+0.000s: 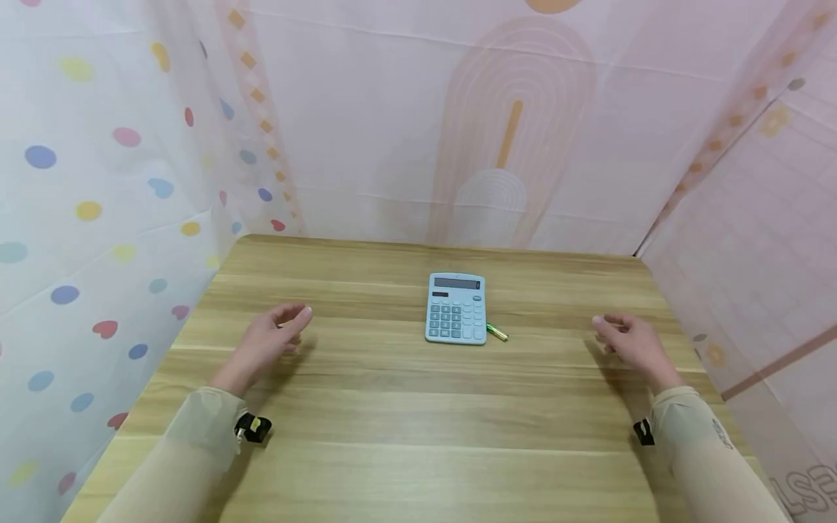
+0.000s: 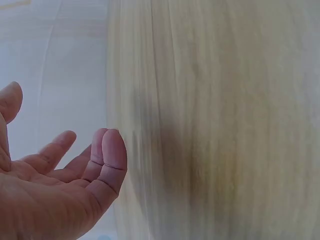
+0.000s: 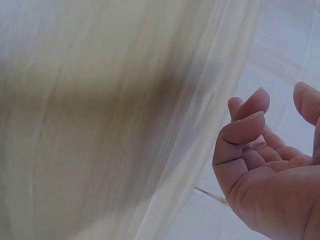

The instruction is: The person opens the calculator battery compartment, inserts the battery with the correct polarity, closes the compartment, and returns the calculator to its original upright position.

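Observation:
A light blue calculator (image 1: 456, 309) lies face up near the middle of the table, its display toward the far edge. Against its lower right side is a small green and gold cylinder, seemingly a battery (image 1: 498, 333), partly hidden by the calculator. Well to the left, my left hand (image 1: 269, 338) hovers over the table with loosely curled fingers and nothing in it. On the far right my right hand (image 1: 633, 343) is held likewise, its fingers loosely bent. Both wrist views show bare palms: the left hand (image 2: 65, 185) and the right hand (image 3: 265, 170) touch no object.
The wood-grain table (image 1: 405, 421) ends at a patterned cloth (image 1: 366, 131) hanging behind it. Dotted cloth (image 1: 98, 276) hangs along the left side, pinkish cloth (image 1: 771, 254) along the right. Each wrist wears a black strap device, such as the left one (image 1: 253, 427).

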Demonstrator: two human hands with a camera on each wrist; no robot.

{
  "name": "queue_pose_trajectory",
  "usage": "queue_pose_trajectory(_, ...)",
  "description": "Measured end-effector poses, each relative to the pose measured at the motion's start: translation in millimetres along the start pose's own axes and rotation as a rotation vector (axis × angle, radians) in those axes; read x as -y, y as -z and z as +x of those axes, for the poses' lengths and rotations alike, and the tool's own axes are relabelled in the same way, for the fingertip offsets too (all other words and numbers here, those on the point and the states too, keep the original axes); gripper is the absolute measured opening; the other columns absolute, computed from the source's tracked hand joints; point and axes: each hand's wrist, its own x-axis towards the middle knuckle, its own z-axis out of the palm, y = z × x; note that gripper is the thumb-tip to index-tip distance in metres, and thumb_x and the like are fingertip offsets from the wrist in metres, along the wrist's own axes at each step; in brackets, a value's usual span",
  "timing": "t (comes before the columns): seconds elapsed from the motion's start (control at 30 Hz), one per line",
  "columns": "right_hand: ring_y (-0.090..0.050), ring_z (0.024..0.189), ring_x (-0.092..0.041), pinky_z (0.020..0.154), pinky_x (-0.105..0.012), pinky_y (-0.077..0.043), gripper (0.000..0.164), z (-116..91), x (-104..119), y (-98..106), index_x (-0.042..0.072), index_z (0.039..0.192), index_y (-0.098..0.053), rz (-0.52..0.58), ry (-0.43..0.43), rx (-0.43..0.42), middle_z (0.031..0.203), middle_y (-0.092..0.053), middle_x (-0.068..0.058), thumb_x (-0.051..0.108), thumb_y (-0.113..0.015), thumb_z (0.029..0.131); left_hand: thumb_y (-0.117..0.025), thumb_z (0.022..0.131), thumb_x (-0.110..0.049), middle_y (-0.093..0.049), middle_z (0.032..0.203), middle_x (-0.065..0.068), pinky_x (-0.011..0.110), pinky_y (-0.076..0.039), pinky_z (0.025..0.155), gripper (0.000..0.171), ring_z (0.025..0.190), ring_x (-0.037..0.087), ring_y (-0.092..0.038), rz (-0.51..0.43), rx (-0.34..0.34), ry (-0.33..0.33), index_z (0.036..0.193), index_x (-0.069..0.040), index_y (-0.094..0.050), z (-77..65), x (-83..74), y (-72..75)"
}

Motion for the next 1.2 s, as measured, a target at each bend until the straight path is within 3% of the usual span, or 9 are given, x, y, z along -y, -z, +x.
queue_pose_trajectory(0.27,-0.069,0.102,-0.020,0.079,-0.029,-0.059,0.085,-3.0,4.2,-2.0,-0.008,0.161,-0.036,0.070,-0.021,0.007,0.146,-0.062,-0.033,0.059,-0.047,0.110,-0.050,0.107,-0.064,-0.044,0.163,0.028,0.035,-0.061,0.095,0.088,0.127,0.039,-0.063,-0.025,0.014,0.030,0.165,0.000,-0.034,-0.6,-5.6,-4.0)
queue_pose_trajectory(0.57,-0.069,0.092,-0.011,0.076,-0.028,-0.061,0.080,-5.8,8.4,-4.4,-0.010,0.159,-0.038,0.130,-0.017,0.003,0.145,-0.062,-0.034,0.053,-0.049,0.111,-0.050,0.108,-0.061,-0.044,0.164,0.028,0.035,-0.061,0.095,0.086,0.129,0.040,-0.062,-0.037,0.040,0.027,0.165,0.001,-0.033,0.5,-11.5,-10.2)
queue_pose_trajectory(0.83,-0.070,0.099,-0.009,0.080,-0.028,-0.061,0.084,-7.7,10.3,-6.4,-0.008,0.162,-0.035,0.182,-0.014,0.032,0.154,-0.054,-0.033,0.057,-0.049,0.110,-0.051,0.108,-0.062,-0.043,0.165,0.027,0.037,-0.060,0.099,0.087,0.130,0.041,-0.061,-0.053,0.055,0.022,0.165,0.000,-0.034,1.9,-11.2,-15.6)
queue_pose_trajectory(1.2,-0.070,0.095,-0.007,0.080,-0.027,-0.061,0.083,-7.6,14.1,-9.4,-0.008,0.162,-0.034,0.267,-0.028,0.062,0.154,-0.055,-0.032,0.055,-0.050,0.110,-0.052,0.108,-0.061,-0.043,0.165,0.028,0.039,-0.060,0.102,0.087,0.131,0.042,-0.061,-0.095,0.083,0.013,0.165,0.002,-0.032,2.8,-17.7,-24.7)
